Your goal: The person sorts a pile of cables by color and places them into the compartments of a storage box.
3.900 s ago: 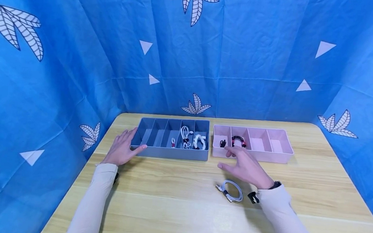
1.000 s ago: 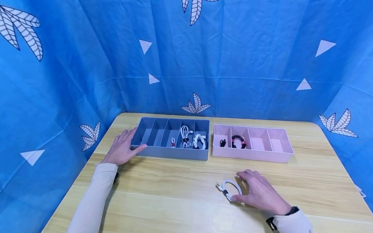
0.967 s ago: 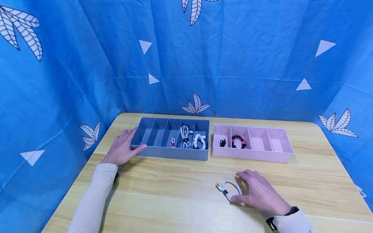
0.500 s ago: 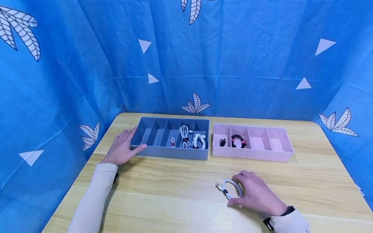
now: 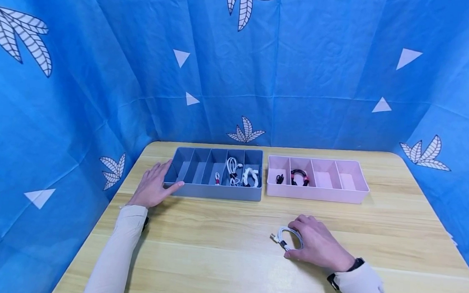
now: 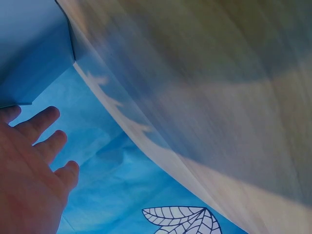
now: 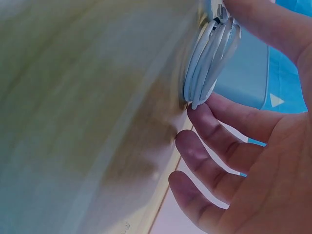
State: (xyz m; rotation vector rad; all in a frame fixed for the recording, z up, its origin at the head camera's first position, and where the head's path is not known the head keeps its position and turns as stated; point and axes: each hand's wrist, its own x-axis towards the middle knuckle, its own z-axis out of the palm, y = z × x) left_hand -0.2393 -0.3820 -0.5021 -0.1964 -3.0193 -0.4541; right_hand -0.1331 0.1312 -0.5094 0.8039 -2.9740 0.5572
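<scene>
My right hand point(image 5: 319, 243) is at a coiled white USB cable point(image 5: 279, 236), which is bound with a black tie. In the right wrist view, the thumb and forefinger pinch the cable coil point(image 7: 207, 63) from both sides while the other fingers are loosely bent. Its plug points left, close over the tabletop. My left hand point(image 5: 151, 186) rests at the left end of the blue-grey divided box point(image 5: 218, 192), fingers spread along its side and thumb at the front rim. The left wrist view catches the spread fingers of the left hand point(image 6: 31, 161) beside the box wall point(image 6: 36, 63).
In the blue-grey box lie a small white cable point(image 5: 217, 178), a looped white cable point(image 5: 232, 169) and a thick white coil point(image 5: 251, 176). A pink divided box point(image 5: 318, 194) beside it has a small black cable point(image 5: 279, 179) and a black-and-red coil point(image 5: 295, 175). A blue curtain point(image 5: 320, 79) hangs behind.
My right hand has come from the pink box down to the white USB cable, and its fingers have closed on the coil, shifting it slightly. My left hand stays in place.
</scene>
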